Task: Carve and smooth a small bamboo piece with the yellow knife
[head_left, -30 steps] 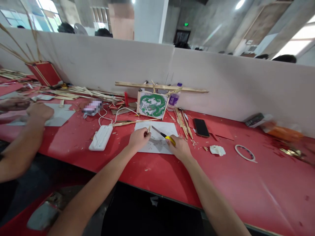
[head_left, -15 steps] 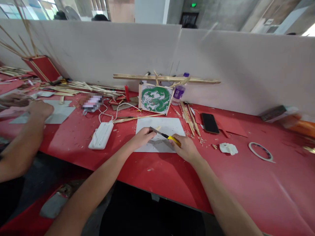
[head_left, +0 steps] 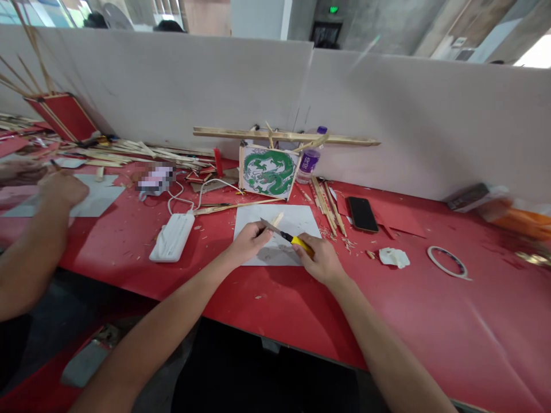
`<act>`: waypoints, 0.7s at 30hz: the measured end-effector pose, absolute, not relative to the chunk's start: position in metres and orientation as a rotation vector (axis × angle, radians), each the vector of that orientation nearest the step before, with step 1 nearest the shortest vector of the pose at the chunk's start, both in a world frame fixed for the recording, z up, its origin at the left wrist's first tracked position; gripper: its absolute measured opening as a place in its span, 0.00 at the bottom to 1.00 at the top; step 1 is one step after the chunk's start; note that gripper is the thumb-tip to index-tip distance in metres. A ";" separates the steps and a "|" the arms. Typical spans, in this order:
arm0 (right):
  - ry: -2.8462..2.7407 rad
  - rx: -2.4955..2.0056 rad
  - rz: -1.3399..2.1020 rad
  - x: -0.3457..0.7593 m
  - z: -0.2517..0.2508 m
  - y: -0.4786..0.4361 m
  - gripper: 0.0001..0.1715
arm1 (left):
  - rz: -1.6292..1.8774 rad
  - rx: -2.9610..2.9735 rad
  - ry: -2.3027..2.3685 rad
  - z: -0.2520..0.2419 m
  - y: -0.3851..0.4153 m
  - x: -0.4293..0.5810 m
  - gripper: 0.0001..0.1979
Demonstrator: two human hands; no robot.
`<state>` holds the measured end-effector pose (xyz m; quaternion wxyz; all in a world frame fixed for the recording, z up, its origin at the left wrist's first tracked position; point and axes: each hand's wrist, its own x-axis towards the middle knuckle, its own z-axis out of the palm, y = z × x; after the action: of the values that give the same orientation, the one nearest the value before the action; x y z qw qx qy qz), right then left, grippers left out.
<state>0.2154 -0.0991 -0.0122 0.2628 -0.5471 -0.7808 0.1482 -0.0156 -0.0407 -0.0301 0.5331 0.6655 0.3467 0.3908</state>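
My right hand (head_left: 321, 261) is closed round the yellow handle of a utility knife (head_left: 302, 245). Its grey blade points left and lies across a small pale bamboo piece (head_left: 278, 219), close to my left fingertips. My left hand (head_left: 249, 242) pinches that piece, whose far end sticks out beyond the blade. Both hands are over a white sheet of paper (head_left: 301, 218) on the red tabletop. Behind the paper stands a small framed panel (head_left: 270, 173) with a green dragon picture.
A white power strip (head_left: 172, 238) with a cable lies left. Bamboo strips (head_left: 325, 206), a black phone (head_left: 362, 214), crumpled tissue (head_left: 394, 258) and a tape roll (head_left: 447, 263) lie right. A bottle (head_left: 309, 160) stands behind. At far left, another person's hand (head_left: 62, 189) works over paper.
The view has shifted slightly, moving the scene left. More of the bamboo piece shows beyond the blade. Both hands keep their holds.
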 end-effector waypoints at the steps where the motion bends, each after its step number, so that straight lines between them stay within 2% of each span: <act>1: -2.101 -1.488 0.386 0.215 -0.013 -0.099 0.24 | 0.934 1.599 0.830 -0.029 -0.042 -0.016 0.17; 9: -1.877 -1.702 0.191 0.234 -0.020 -0.085 0.26 | 0.886 1.684 0.821 -0.022 -0.051 -0.008 0.20; 14: -1.837 -1.667 0.187 0.229 -0.012 -0.092 0.31 | 1.033 1.588 0.939 -0.027 -0.045 -0.005 0.20; 21: -2.034 -1.528 0.365 0.210 -0.010 -0.099 0.24 | 1.133 1.499 1.019 -0.024 -0.038 -0.010 0.14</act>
<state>0.2096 -0.0994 -0.0104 0.2820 -0.5705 -0.7593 0.1362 -0.0102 -0.0382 -0.0244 0.4810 0.6149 0.4180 0.4646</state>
